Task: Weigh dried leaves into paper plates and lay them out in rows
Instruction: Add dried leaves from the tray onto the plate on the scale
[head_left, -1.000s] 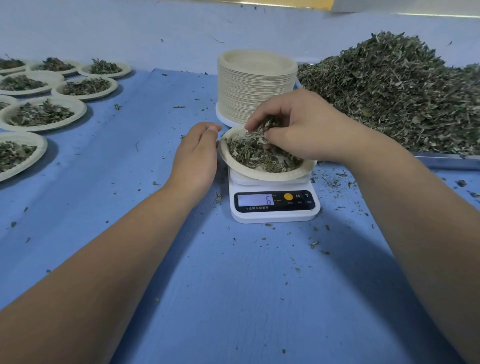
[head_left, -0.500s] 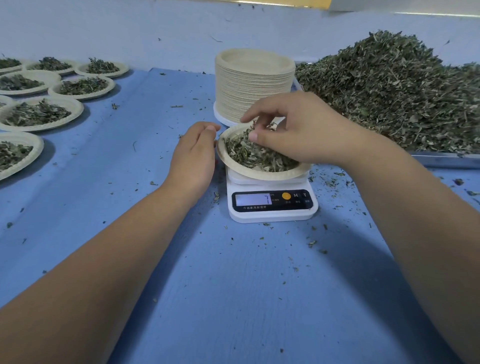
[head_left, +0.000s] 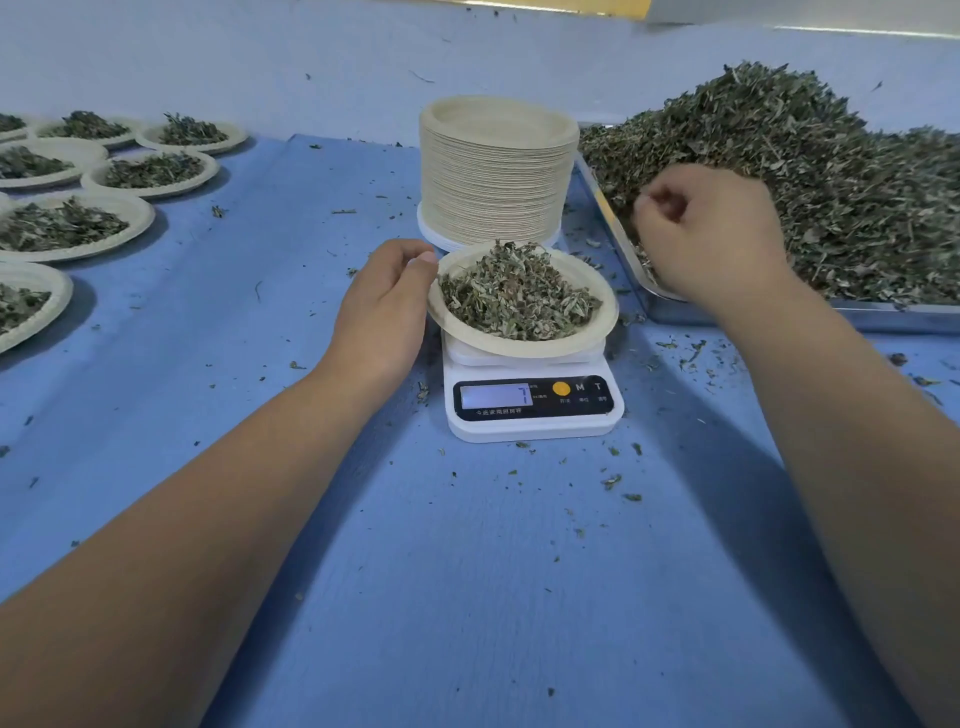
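A paper plate (head_left: 589, 271) heaped with dried leaves (head_left: 519, 296) sits on a white kitchen scale (head_left: 535, 423) whose display reads 7. My left hand (head_left: 384, 312) lies beside the plate, its fingertips touching the left rim. My right hand (head_left: 711, 234) hovers over the near corner of the big leaf heap (head_left: 841, 176), fingers curled and slightly blurred; I see nothing between them. A tall stack of empty paper plates (head_left: 496, 176) stands just behind the scale.
The heap lies in a metal tray (head_left: 893, 318) at the right. Several filled plates (head_left: 67, 228) lie in rows at the far left. Loose leaf crumbs are scattered on the blue cloth (head_left: 467, 571) around the scale.
My right hand left the plate on the scale and moved right and back to the leaf heap. The display went from 6 to 7. My left hand stayed at the rim.
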